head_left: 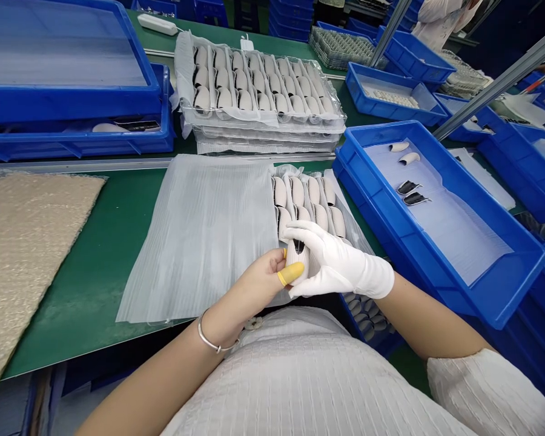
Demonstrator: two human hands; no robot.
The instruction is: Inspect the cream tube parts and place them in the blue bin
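Close to my body, both hands grip one curved, cream-coloured shell piece with a dark inside (302, 259). My left hand (272, 271), with yellow finger cots, pinches its lower end. Around its upper end and right side curl the fingers of my right hand (329, 257), in a white glove. Just beyond my hands, similar shell pieces (320, 217) stand in rows in a tray, separated by thin white foam strips. A large translucent foam sheet (209, 230) lies to the left of those rows. My right hand covers part of the nearest pieces.
Behind are stacked clear trays (263, 130) full of similar pieces. A blue bin (436, 242) at right holds several loose shells (409, 158). Stacked blue bins (72, 103) occupy the back left. A beige mat (27, 242) lies on the green table (95, 290). Another person (440, 24) is at the far right.
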